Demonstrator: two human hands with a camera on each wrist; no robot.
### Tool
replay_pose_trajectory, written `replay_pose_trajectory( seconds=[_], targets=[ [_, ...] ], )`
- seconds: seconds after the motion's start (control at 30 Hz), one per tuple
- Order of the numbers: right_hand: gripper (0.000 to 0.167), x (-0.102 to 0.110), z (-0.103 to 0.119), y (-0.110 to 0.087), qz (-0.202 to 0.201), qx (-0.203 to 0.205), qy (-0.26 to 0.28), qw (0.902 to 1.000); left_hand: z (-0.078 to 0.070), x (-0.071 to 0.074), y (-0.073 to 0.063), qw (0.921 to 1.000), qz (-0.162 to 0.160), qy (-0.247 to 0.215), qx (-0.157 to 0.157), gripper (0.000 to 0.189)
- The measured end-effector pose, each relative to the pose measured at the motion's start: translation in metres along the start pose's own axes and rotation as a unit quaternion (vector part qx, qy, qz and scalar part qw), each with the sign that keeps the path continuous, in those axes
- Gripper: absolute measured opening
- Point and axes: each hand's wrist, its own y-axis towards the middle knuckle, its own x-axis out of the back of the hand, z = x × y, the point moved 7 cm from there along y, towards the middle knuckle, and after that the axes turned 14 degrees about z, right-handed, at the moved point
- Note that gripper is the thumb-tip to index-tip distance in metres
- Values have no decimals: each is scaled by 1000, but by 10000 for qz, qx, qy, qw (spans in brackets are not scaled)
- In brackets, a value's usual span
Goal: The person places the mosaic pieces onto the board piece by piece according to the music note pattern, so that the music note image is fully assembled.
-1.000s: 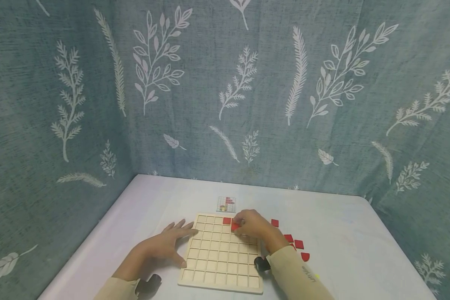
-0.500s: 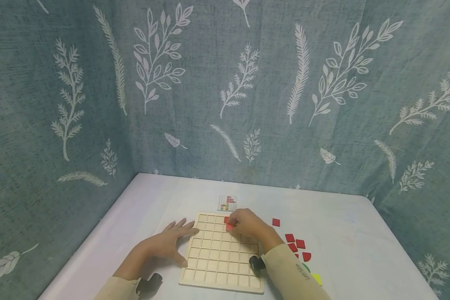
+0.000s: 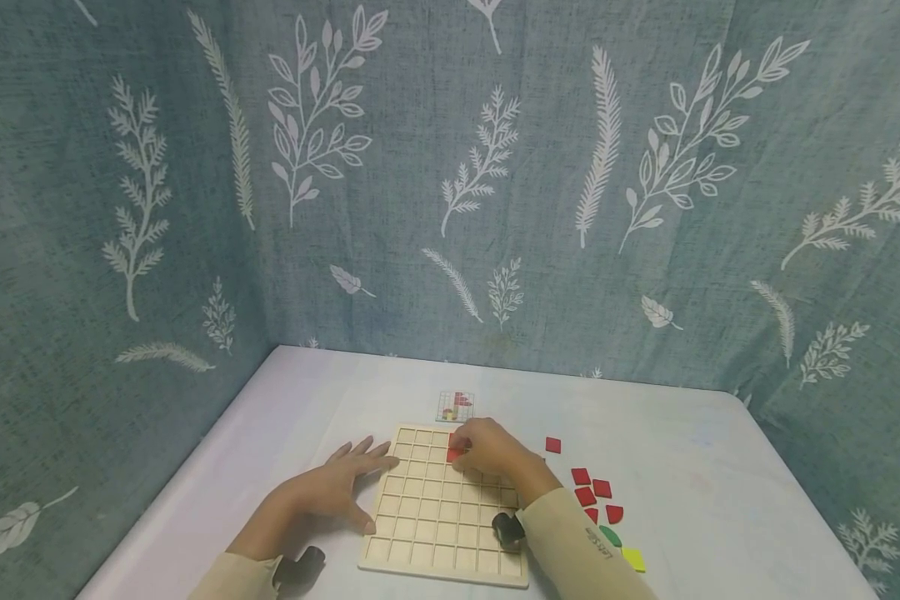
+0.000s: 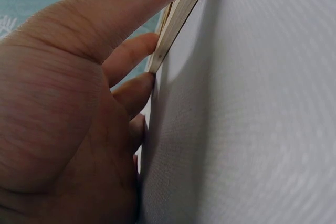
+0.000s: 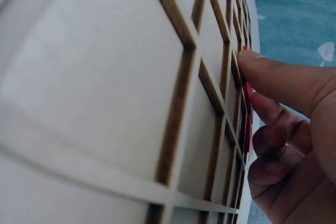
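Note:
A wooden grid board (image 3: 420,531) with square cells lies on the table in the head view. My right hand (image 3: 487,448) is over its far part, pinching a red square tile (image 3: 454,455) at a cell with thumb and fingers. Another red piece (image 3: 453,437) shows just beyond, partly hidden by the fingers. In the right wrist view the thumb (image 5: 262,66) touches red at the raised dividers. My left hand (image 3: 335,487) lies beside the board with fingers spread. Its thumb and fingertips touch the board's wooden edge (image 4: 176,24) in the left wrist view.
A small printed picture card (image 3: 455,406) lies beyond the board. To the right are several loose red pieces (image 3: 585,497), a lone red square (image 3: 552,445), a green piece (image 3: 610,536) and a yellow square (image 3: 633,559). A leaf-patterned curtain (image 3: 390,208) stands behind the table.
My right hand has shifted a little left with the red tile, from one cell to beside it, below the other red piece. The left hand stays at the board's edge.

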Motion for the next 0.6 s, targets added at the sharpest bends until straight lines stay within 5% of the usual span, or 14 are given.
replay_pose_trajectory(
  seconds=[0.6],
  targets=[
    [22, 0, 2, -3, -115, -6, -198, 9997, -5, 2, -2, 10000, 18, -45, 32, 107]
  ],
)
